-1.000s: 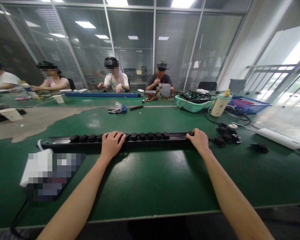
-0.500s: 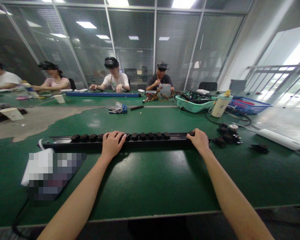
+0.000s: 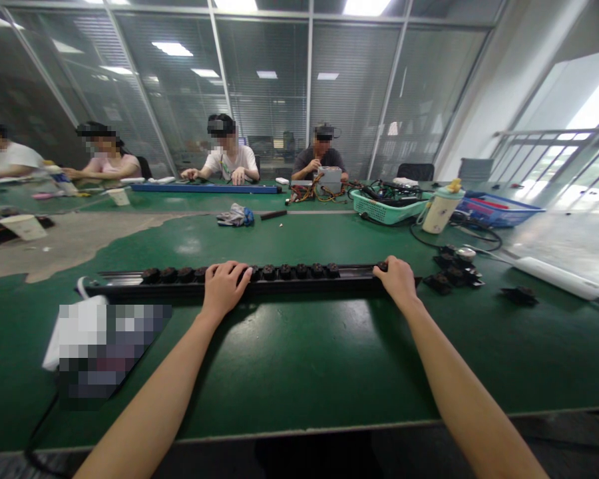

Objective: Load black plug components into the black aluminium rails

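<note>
A long black rail (image 3: 289, 285) lies across the green table in front of me, with a row of several black socket modules (image 3: 299, 271) seated along its top. My left hand (image 3: 223, 287) rests on the rail near its middle, fingers curled over the modules. Over at the rail's right end, my right hand (image 3: 397, 280) has its fingers closed around a black module (image 3: 382, 266) there.
Loose black modules (image 3: 452, 271) lie right of the rail, with a white strip (image 3: 554, 276) beyond. A blurred flat item (image 3: 104, 346) sits at my left. Farther back are a green basket (image 3: 387, 209), a cream jug (image 3: 439, 208), a blue tray (image 3: 499, 209) and several seated people.
</note>
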`<state>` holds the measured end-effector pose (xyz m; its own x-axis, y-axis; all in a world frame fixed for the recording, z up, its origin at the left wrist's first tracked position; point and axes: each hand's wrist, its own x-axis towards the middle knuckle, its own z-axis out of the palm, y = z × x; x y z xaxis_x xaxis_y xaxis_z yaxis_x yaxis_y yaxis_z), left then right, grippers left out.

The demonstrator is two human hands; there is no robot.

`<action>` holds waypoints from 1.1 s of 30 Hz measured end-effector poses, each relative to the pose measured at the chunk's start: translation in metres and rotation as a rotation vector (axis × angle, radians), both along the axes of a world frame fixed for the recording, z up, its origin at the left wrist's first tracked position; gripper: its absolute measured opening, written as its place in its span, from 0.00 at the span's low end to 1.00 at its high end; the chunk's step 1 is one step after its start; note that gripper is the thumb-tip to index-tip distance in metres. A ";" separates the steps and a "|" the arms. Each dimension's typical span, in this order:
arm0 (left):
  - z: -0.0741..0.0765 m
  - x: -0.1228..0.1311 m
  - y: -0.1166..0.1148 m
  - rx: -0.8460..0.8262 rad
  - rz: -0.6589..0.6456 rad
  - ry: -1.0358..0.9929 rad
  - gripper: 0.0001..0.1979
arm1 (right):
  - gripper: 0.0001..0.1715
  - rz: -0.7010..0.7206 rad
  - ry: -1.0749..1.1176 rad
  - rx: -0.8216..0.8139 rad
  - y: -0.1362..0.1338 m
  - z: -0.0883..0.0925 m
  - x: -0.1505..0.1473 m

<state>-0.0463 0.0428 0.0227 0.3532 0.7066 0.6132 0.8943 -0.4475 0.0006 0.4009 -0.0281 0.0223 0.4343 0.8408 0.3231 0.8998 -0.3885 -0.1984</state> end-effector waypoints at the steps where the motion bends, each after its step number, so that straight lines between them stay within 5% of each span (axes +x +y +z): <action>1: 0.000 0.000 0.000 0.003 0.000 0.002 0.23 | 0.15 0.002 -0.006 -0.003 0.000 0.000 0.000; 16: -0.001 -0.001 0.001 0.006 -0.004 0.011 0.22 | 0.21 -0.068 -0.016 -0.056 -0.007 0.009 -0.015; 33: -0.001 -0.001 0.001 -0.012 -0.003 0.006 0.22 | 0.23 -0.112 -0.025 -0.056 -0.007 0.006 0.004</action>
<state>-0.0475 0.0437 0.0221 0.3588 0.7128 0.6027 0.8930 -0.4500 0.0004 0.4050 -0.0350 0.0285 0.5188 0.8044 0.2895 0.8546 -0.4967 -0.1514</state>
